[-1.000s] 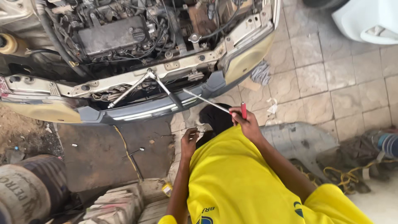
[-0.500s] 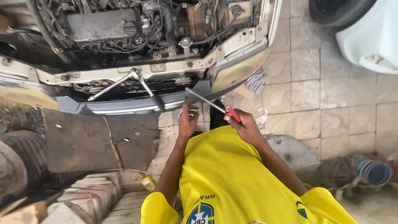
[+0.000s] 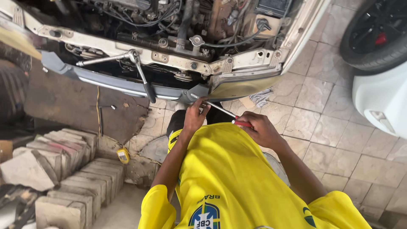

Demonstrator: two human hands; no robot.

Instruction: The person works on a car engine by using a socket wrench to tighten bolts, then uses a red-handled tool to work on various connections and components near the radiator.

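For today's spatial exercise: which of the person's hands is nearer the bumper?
Left. The left hand guides the screwdriver shaft right under the bumper, nearly touching it. The right hand grips the red handle farther back, clearly apart from it.

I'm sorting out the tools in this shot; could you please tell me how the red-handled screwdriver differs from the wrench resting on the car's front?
The screwdriver is held in both hands, right hand on its red handle; the wrench rests untouched on the car. The screwdriver is one straight shaft; the wrench has two arms meeting at an angle. Both have bright metal shafts.
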